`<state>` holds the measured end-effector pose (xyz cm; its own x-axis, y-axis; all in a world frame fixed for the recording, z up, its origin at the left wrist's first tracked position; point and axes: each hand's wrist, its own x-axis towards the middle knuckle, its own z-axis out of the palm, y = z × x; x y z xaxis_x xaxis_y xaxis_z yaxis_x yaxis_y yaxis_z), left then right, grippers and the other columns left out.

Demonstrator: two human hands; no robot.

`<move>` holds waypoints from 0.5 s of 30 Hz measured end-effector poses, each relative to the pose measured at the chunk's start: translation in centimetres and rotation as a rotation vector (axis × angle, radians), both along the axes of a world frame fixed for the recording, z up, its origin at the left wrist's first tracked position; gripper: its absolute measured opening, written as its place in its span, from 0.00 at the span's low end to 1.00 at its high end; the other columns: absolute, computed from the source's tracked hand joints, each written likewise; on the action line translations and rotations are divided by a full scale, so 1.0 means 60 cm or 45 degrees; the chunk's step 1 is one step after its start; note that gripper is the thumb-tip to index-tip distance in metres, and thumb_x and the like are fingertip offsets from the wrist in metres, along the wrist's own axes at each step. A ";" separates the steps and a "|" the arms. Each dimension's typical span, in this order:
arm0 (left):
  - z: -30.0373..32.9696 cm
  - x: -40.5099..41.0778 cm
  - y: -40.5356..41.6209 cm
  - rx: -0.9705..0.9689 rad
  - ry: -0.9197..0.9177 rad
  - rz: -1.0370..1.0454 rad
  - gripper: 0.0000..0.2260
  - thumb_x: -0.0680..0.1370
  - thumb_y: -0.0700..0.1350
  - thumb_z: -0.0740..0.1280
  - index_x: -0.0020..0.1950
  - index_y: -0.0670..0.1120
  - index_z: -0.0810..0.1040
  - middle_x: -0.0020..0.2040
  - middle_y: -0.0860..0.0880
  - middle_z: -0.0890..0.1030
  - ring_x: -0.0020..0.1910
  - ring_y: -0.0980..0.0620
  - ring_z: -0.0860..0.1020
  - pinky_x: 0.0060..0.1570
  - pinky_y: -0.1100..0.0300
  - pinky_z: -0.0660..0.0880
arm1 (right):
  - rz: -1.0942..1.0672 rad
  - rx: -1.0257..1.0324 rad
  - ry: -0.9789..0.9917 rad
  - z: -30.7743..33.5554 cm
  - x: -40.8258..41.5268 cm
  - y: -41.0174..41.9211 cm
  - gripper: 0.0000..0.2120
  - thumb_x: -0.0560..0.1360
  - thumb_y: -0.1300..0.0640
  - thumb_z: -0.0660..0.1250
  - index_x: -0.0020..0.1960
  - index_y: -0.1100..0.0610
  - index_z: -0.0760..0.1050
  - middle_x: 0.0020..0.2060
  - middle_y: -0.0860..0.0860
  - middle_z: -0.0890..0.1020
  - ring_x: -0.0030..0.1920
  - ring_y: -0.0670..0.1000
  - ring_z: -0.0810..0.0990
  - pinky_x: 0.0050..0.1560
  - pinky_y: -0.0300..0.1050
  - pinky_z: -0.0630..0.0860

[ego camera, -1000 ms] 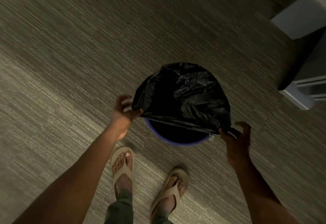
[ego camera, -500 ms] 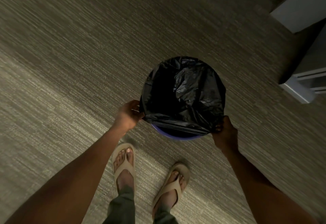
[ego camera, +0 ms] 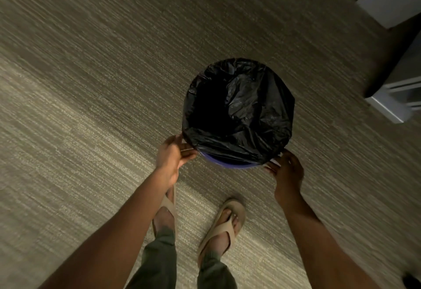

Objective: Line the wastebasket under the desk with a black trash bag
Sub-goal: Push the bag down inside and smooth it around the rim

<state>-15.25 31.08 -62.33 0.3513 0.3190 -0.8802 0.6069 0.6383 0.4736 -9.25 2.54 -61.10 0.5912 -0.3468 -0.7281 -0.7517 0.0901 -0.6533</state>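
A round blue wastebasket [ego camera: 230, 164] stands on the carpet in front of my feet. A black trash bag [ego camera: 239, 106] is spread over its mouth and folded over the far and side rim; only a strip of blue rim shows at the near side. My left hand [ego camera: 170, 158] pinches the bag's edge at the near-left rim. My right hand [ego camera: 287, 170] grips the bag's edge at the near-right rim.
Grey striped carpet [ego camera: 91, 83] lies all around. Pale furniture legs and panels [ego camera: 391, 106] stand at the right, with a dark gap beneath. My sandalled feet [ego camera: 227, 222] are just behind the basket.
The bag's near edge has come down toward the basket rim, covering more of the blue rim. Both hands moved lower and closer to the rim with it.
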 end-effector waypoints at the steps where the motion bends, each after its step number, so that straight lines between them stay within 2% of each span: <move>1: 0.004 -0.005 -0.004 -0.015 -0.032 0.000 0.09 0.83 0.47 0.66 0.59 0.45 0.81 0.43 0.44 0.89 0.38 0.47 0.87 0.37 0.57 0.83 | -0.025 0.045 -0.005 0.002 -0.010 0.003 0.10 0.86 0.57 0.60 0.62 0.53 0.78 0.57 0.56 0.84 0.44 0.51 0.89 0.44 0.48 0.82; 3: 0.011 -0.013 -0.015 0.019 -0.096 -0.046 0.09 0.80 0.45 0.72 0.59 0.47 0.80 0.42 0.48 0.89 0.39 0.51 0.87 0.40 0.59 0.83 | 0.020 0.089 -0.038 0.004 -0.030 0.013 0.09 0.85 0.57 0.64 0.61 0.50 0.79 0.60 0.55 0.84 0.51 0.52 0.87 0.46 0.46 0.82; 5: 0.013 -0.016 -0.026 0.074 -0.104 -0.088 0.14 0.76 0.37 0.75 0.59 0.48 0.79 0.41 0.51 0.89 0.40 0.55 0.87 0.40 0.63 0.83 | 0.135 0.081 -0.053 0.002 -0.045 0.027 0.12 0.83 0.60 0.68 0.65 0.50 0.78 0.59 0.54 0.83 0.54 0.52 0.85 0.45 0.44 0.84; 8: 0.016 -0.014 -0.029 0.121 -0.060 -0.064 0.19 0.74 0.30 0.75 0.61 0.46 0.78 0.40 0.52 0.89 0.42 0.56 0.88 0.41 0.62 0.83 | 0.196 0.035 -0.044 0.000 -0.053 0.041 0.19 0.82 0.62 0.69 0.72 0.55 0.75 0.52 0.55 0.83 0.50 0.52 0.85 0.51 0.51 0.84; 10: 0.014 -0.019 -0.023 0.125 -0.055 -0.068 0.21 0.73 0.28 0.74 0.62 0.45 0.78 0.40 0.50 0.89 0.42 0.54 0.88 0.41 0.61 0.84 | 0.200 0.052 -0.057 0.002 -0.053 0.042 0.18 0.81 0.65 0.69 0.70 0.56 0.77 0.50 0.58 0.84 0.50 0.55 0.85 0.55 0.55 0.83; 12: 0.013 -0.030 -0.018 0.152 -0.045 -0.141 0.24 0.72 0.26 0.74 0.63 0.46 0.77 0.41 0.48 0.89 0.43 0.54 0.88 0.41 0.63 0.83 | 0.268 0.052 -0.077 0.005 -0.053 0.034 0.18 0.79 0.67 0.71 0.67 0.55 0.79 0.50 0.60 0.85 0.51 0.56 0.85 0.56 0.54 0.83; 15: 0.013 -0.046 -0.017 0.201 -0.012 -0.302 0.26 0.72 0.26 0.75 0.64 0.46 0.77 0.44 0.46 0.88 0.43 0.56 0.87 0.40 0.66 0.82 | 0.410 -0.021 -0.062 0.004 -0.055 0.013 0.24 0.76 0.68 0.73 0.69 0.52 0.79 0.46 0.60 0.87 0.48 0.54 0.86 0.53 0.48 0.83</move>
